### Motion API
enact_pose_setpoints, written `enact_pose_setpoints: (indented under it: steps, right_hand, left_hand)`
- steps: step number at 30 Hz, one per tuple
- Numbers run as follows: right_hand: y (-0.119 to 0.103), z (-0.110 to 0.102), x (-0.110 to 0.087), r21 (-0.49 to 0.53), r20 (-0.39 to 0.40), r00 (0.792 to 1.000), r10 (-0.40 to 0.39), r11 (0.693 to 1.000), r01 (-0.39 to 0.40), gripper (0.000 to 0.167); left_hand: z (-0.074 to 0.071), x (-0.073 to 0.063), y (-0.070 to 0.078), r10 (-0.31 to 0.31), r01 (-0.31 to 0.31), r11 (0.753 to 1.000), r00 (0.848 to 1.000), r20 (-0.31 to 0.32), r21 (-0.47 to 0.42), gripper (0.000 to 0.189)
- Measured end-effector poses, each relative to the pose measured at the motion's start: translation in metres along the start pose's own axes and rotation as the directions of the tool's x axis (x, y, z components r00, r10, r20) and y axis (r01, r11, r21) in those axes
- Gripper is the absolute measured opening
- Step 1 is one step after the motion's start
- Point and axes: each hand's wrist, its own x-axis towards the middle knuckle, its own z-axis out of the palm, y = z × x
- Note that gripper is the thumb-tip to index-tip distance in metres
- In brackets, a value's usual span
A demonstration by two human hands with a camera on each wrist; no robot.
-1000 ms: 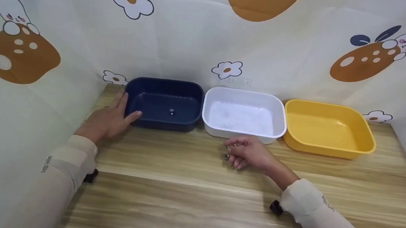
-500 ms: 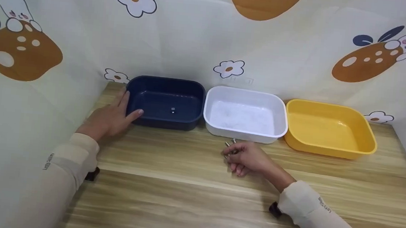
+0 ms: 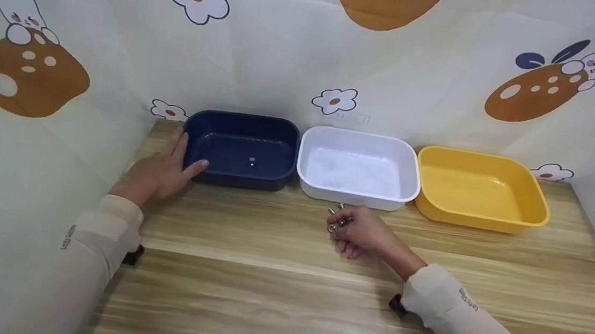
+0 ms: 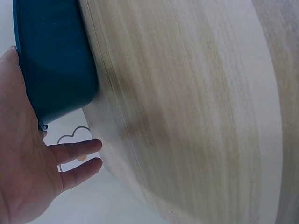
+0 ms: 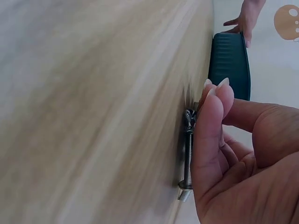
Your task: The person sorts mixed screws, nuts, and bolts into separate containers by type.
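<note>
Right hand [image 3: 359,229] low over the light wood-grain desk [image 3: 266,282], toward the back edge, just in front of a white rectangular bin with rounded corners [image 3: 351,198]. Fingers curled in, tips drawn together; whether they pinch anything, cannot tell. Silvery metal bolts [image 5: 188,154] right at the fingertips; in the right wrist view one long shank runs between the curled fingers and the desk surface. A silvery ring-shaped nut [image 3: 331,228] sits beside the fingertips, on the side toward the desk's left edge.

Left hand [image 3: 159,176] by the desk's back left corner, fingers extended, resting against the end of a navy rectangular bin [image 3: 242,181], thumb at its front rim; nothing grasped. Small shiny piece [image 3: 252,161] on that bin's floor. Yellow rectangular bin [image 3: 476,221] toward the back right corner.
</note>
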Motion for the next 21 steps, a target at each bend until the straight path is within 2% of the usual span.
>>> enact_pose_setpoints:
  steps: [6,14,21]
  right_hand:
    - [-0.0036,0.0023,0.0000,-0.035,-0.019,1.000,-0.009,0.999,0.008,0.021]
    - [-0.0019,0.0055,0.0024,-0.079,-0.056,0.995,-0.080,0.994,0.076,0.014]
    - [-0.0033,0.0063,-0.0001,-0.116,-0.085,0.993,-0.079,0.991,0.069,0.011]
  left_hand:
    - [-0.0004,-0.0021,-0.0004,-0.001,0.001,1.000,1.000,-0.002,-0.010,0.099]
    - [0.0010,-0.0020,-0.0014,-0.002,0.002,1.000,1.000,-0.003,-0.016,0.099]
    - [0.0009,-0.0003,-0.0008,-0.009,0.009,1.000,1.000,0.001,-0.021,0.098]
